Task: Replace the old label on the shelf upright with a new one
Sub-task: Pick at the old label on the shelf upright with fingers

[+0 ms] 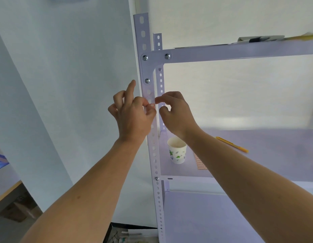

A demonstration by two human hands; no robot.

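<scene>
At the front shelf upright (153, 120), just below the corner bracket (146, 67), both hands met on a small red-edged label (152, 105). Left hand (133, 114) had thumb & fingertips pinched closed at the label's left edge, index finger raised clear; right hand (175, 111) pinched thumb & forefinger at its right edge. Couldn't tell if this was the old label coming off or the new one going on – mostly hidden by fingers. Judgement: either way, keep it square to the post, work from one edge w/ steady pressure, no creases. Sheet of spare labels (200, 162) lay on the shelf board (257, 163) near a paper cup (177, 151), yellow knife (231, 144) further right
</scene>
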